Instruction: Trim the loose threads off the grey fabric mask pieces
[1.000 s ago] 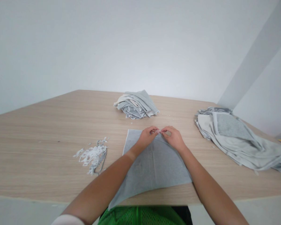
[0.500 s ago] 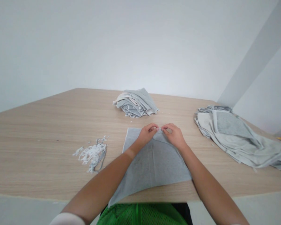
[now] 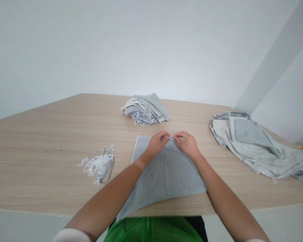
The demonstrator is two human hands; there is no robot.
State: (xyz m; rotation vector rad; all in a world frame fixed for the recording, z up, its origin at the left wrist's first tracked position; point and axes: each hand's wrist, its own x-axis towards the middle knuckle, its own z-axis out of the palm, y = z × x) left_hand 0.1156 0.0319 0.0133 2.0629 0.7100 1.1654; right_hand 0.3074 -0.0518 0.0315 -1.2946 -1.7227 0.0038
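Observation:
A grey piece of cloth [image 3: 164, 178] lies flat on the table before me, one corner hanging over the front edge. Both my hands meet at its far edge. My left hand [image 3: 158, 143] pinches that edge between thumb and fingertips. Close beside it, my right hand [image 3: 187, 143] pinches the same edge, the fingertips nearly touching those of the left. A curved fold or seam runs across the cloth under the right hand. What exactly is between the fingertips is too small to make out fully.
On the wooden table [image 3: 53, 134], a pile of folded grey cloths [image 3: 146, 109] sits near the wall. White and grey thread scraps [image 3: 99, 166] lie at the left. A larger heap of grey cloths [image 3: 257, 144] spreads over the right side.
Hands and cloth keep almost the same place, with both hands still pinching the far edge. The whole view has shifted very slightly.

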